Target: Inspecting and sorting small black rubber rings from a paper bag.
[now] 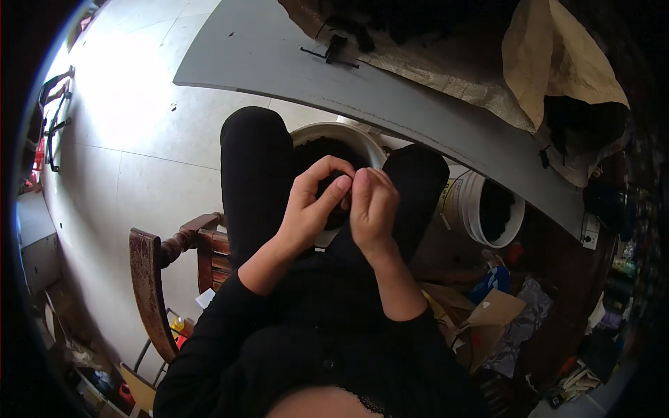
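Observation:
My left hand (311,198) and my right hand (374,207) meet fingertip to fingertip in front of me, above my lap. Both are closed in a pinch, thumbs and forefingers pressed close together. Whatever lies between the fingertips is too small or too hidden to make out. Under and beyond the hands, between my knees, stands a pale round bucket (367,141). Dark, loose pieces (324,148) fill part of it; their kind does not show, and my hands cover some of them.
A grey tabletop (418,115) crosses ahead, bearing a small black part (336,50) and an open woven sack (474,87) of black pieces. Right of my knee is a white bucket (472,209) with dark contents. A cardboard box (491,313) sits lower right, a wooden chair (144,279) left.

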The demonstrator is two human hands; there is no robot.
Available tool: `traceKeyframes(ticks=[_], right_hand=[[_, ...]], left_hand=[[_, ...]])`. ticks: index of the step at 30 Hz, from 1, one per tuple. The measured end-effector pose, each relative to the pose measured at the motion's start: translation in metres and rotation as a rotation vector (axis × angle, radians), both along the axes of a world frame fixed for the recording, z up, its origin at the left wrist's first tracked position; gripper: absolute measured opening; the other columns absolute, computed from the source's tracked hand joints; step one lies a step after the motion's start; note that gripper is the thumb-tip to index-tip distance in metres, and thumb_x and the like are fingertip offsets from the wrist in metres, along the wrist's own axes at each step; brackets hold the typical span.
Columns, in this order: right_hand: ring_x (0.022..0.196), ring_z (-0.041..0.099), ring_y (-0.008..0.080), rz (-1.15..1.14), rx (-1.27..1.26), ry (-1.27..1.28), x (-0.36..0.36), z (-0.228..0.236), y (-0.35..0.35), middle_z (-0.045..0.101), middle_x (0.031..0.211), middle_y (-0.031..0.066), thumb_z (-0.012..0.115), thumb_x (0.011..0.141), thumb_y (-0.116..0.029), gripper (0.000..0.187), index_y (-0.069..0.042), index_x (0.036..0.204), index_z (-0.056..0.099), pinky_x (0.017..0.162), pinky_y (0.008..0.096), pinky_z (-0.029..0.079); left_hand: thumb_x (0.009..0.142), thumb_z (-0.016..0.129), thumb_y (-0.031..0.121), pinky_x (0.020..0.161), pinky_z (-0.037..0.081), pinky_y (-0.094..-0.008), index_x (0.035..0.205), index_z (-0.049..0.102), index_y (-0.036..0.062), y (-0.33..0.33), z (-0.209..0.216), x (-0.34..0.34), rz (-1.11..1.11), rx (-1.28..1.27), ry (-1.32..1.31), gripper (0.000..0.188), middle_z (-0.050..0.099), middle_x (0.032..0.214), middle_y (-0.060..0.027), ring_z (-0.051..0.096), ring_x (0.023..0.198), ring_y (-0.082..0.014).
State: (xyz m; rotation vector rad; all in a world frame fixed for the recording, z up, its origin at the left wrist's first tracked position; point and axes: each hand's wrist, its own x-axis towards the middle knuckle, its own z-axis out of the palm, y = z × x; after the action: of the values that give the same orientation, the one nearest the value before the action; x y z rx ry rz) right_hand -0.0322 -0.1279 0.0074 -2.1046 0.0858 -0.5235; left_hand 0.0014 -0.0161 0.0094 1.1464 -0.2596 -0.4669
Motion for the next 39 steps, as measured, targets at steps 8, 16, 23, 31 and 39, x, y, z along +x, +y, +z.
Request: traceKeyframes(ticks=[8,16,23,31,39], right_hand=[[0.059,0.052,0.0241,-0.065,-0.317,-0.130,-0.006,0.013,-0.007,0.051,0.062,0.0072,0.058,0.086,-0.017,0.017,-0.001,0.082,0.055,0.057,0.0333,0.043],[0.056,0.057,0.0076,0.047,0.209,0.262,-0.008,0.014,-0.014,0.059,0.063,0.0028,0.063,0.083,-0.008,0.010,-0.001,0.085,0.057,0.051,0.0209,0.044],[0.061,0.059,0.0114,0.177,1.176,0.338,-0.015,0.003,-0.031,0.062,0.082,0.0057,0.053,0.089,-0.015,0.015,-0.002,0.095,0.058,0.053,0.0232,0.047],[0.070,0.060,0.0122,0.255,0.950,0.239,-0.015,0.003,-0.031,0.063,0.091,0.0095,0.057,0.088,-0.011,0.017,0.001,0.098,0.063,0.061,0.0232,0.049],[0.075,0.061,0.0149,0.166,0.222,-0.015,-0.016,0.016,-0.019,0.064,0.087,0.0109,0.061,0.084,-0.004,0.012,0.002,0.094,0.065,0.065,0.0231,0.048]], left_hand=[[0.079,0.059,0.002,0.055,0.042,-0.0238,0.089,0.057,0.0009,0.007,-0.005,0.005,0.125,0.304,-0.438,0.010,0.054,0.075,-0.0056,0.053,0.062,-0.0148],[0.067,0.067,-0.002,0.063,0.048,-0.0305,0.113,0.052,0.0055,0.007,0.007,0.003,0.115,0.537,-0.704,0.049,0.055,0.081,-0.0094,0.057,0.067,-0.0272],[0.077,0.070,0.013,0.067,0.044,-0.0236,0.096,0.052,0.0018,0.020,-0.004,0.011,0.123,0.341,-0.521,0.028,0.050,0.087,-0.0048,0.051,0.072,-0.0121],[0.079,0.070,0.016,0.058,0.041,-0.0183,0.085,0.053,0.0034,0.019,-0.003,0.010,-0.155,-0.012,0.046,0.023,0.054,0.089,-0.0023,0.051,0.069,-0.0070],[0.075,0.070,0.005,0.070,0.041,-0.0212,0.079,0.055,0.0012,0.010,0.004,0.003,0.000,0.186,-0.116,0.017,0.055,0.082,-0.0015,0.050,0.078,-0.0080]])
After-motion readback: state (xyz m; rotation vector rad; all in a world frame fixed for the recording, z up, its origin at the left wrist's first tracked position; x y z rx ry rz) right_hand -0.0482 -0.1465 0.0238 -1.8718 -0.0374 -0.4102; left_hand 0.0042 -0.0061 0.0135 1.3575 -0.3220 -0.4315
